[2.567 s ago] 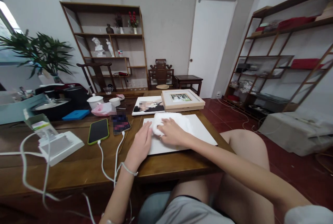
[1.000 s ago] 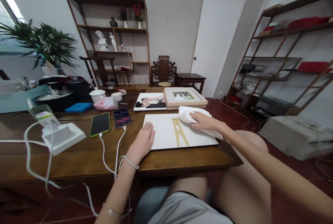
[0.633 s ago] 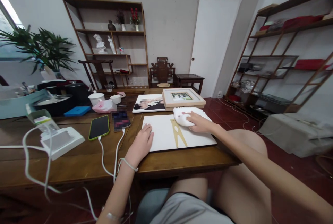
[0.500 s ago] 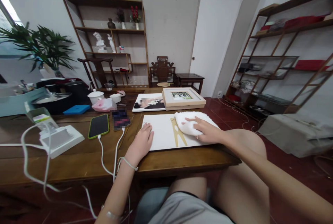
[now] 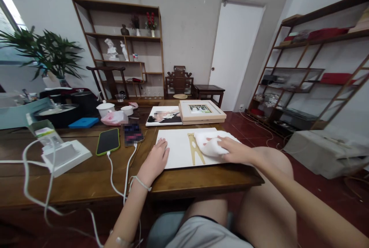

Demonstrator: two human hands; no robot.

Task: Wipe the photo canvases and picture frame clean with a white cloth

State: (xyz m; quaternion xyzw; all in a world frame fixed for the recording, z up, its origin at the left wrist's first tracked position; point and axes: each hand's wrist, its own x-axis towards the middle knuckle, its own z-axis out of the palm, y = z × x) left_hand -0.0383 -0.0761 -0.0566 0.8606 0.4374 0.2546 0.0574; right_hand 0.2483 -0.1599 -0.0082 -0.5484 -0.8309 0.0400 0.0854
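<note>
A flat white board (image 5: 178,152) lies on the wooden table (image 5: 86,181) in front of me, with a tan forked strip (image 5: 193,148) on its face. My left hand (image 5: 154,160) rests flat on the board's left edge, fingers stretched out. My right hand (image 5: 235,150) presses a bunched white cloth (image 5: 209,143) onto the right part of the board, fingers curled over it.
Behind the board lie a light wooden picture frame (image 5: 201,111) and an unframed photo print (image 5: 164,116). To the left are a green-cased phone (image 5: 108,141), a second phone (image 5: 132,133), white cables (image 5: 118,179), a white box (image 5: 65,156), cups and pots. My bare knees are below the table edge.
My right hand has wiped the cloth from the board's left part to its far right corner, then back toward me along the right side. The tan strip came into view. My left hand stayed put.
</note>
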